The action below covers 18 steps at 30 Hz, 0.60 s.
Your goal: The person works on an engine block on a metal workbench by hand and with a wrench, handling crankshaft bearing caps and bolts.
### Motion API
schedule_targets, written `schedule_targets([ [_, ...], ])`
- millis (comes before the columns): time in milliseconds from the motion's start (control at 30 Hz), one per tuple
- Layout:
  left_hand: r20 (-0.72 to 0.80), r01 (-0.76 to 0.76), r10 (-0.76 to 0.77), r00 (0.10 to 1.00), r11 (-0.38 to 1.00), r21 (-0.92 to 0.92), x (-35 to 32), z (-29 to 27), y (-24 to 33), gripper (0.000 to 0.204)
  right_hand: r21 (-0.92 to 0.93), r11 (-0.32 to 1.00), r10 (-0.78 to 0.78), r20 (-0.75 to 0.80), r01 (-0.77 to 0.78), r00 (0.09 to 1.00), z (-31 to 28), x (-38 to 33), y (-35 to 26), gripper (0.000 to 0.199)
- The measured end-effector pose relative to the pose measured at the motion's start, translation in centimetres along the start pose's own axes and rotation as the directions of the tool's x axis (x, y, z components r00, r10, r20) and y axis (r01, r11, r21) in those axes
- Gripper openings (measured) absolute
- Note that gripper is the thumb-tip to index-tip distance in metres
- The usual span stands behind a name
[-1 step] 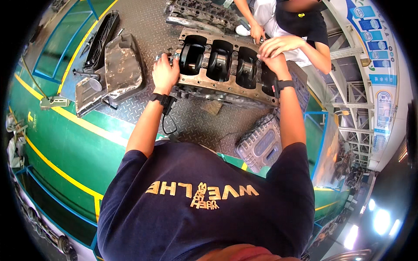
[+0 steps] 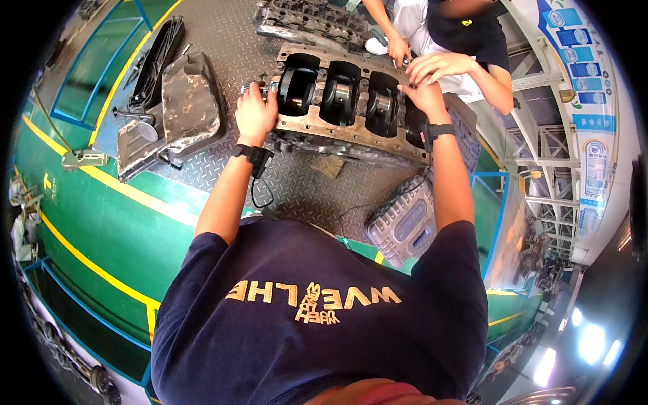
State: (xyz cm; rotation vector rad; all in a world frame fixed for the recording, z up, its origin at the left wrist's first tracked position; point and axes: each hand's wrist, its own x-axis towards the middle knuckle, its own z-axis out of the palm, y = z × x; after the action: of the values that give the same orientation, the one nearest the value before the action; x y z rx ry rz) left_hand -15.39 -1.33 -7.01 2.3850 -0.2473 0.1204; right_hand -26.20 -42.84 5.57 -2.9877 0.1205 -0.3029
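An engine block [image 2: 317, 127] lies on a patterned metal plate in front of me, its open side up. Inside its bays the crankshaft [image 2: 342, 93] shows. My left hand [image 2: 255, 116] is closed round the block's left end, the thumb at its edge; what the fingertips press on is partly hidden. At the right end my right hand [image 2: 426, 101] grips the block, fingers curled over its top. Just above that hand hovers a co-worker's hand [image 2: 442, 65]. The co-worker's other hand [image 2: 399, 51] is at the far right corner, closed on something small I cannot make out.
Beyond the block lies a cylinder head [image 2: 310, 23]. To the left are a rusty oil pan [image 2: 192, 94] and a long black part [image 2: 156, 64]. A grey plastic tool case [image 2: 403, 223] sits near right. Blue rails [image 2: 101, 67] edge the green floor.
The co-worker's hand has lifted slightly off my right hand. My right-hand fingers have shifted a little; my left hand and the block have stayed put.
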Motion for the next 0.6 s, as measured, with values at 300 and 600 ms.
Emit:
schedule_targets([
  [300, 0.008, 0.005, -0.005, 1.0, 1.0, -0.015, 0.0, -0.1, 0.0, 0.047, -0.239, 0.954, 0.232, 0.206, -0.181, 0.951, -1.3, 0.4, -2.9, 0.036],
  [600, 0.007, 0.006, -0.006, 1.0, 1.0, 0.003, -0.2, -0.1, 0.7, 0.047, 0.071, 0.99, -0.14, 0.327, 0.124, 0.935, -2.4, 0.2, 0.2, 0.035],
])
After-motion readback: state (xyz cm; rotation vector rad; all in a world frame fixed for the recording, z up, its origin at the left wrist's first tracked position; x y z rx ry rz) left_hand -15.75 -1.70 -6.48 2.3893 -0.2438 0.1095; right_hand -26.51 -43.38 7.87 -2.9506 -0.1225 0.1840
